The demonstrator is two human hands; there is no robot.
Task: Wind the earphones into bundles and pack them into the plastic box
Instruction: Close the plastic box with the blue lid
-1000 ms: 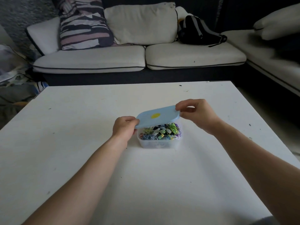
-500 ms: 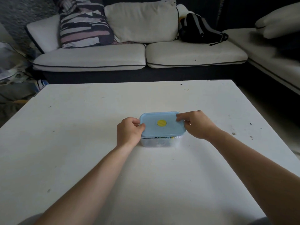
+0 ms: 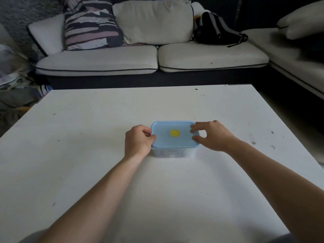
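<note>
A clear plastic box [image 3: 172,153] stands near the middle of the white table [image 3: 87,155]. A light blue lid [image 3: 166,139] with a yellow round knob [image 3: 174,133] lies flat on top of it. The earphone bundles inside show only as a blur through the front wall. My left hand [image 3: 138,142] grips the lid's left edge, thumb on top and fingers curled at the side. My right hand [image 3: 210,135] touches the lid's right edge with thumb and fingertips.
Behind the table runs a white sofa [image 3: 150,57] with a striped cushion [image 3: 91,23] and a black backpack [image 3: 215,28]. A second sofa section [image 3: 298,53] lies at the right. Bundled cloth [image 3: 15,81] sits on the floor at the left.
The lid was held tilted above the open box a second ago. Both hands lowered it, and it now lies flat on the box, hiding the earphones.
</note>
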